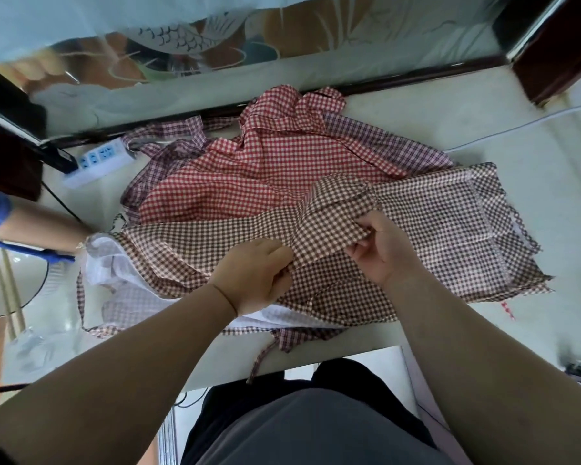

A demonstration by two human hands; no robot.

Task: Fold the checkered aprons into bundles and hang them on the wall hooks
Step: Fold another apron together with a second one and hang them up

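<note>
- A brown-and-cream checkered cotton apron (433,223) lies crumpled across the near half of a pale, smooth bench (483,105), from nine o'clock round to three o'clock, directly in front of the person.
- The left hand (255,273), at centre, has its grip closed on a bunched ridge of this apron, fingers curled into the cloth.
- The right hand (383,250), just beside it toward two o'clock, pinches a raised fold of the same apron between thumb and fingers.
- Toward twelve o'clock, a red-and-white checkered apron (265,169) lies over a purple plaid apron (399,142); both look unfolded.
- Folding seems at an early stage. Drawing the hands apart would flatten the ridge; then match edge to edge before rolling tight.
- A thin checkered tie strap (265,357) hangs off the bench edge at six o'clock; gather it in, or save it as the hanging loop.
- Dragging the brown apron may pull the red one it overlaps.
- No wall hooks are in view.
</note>
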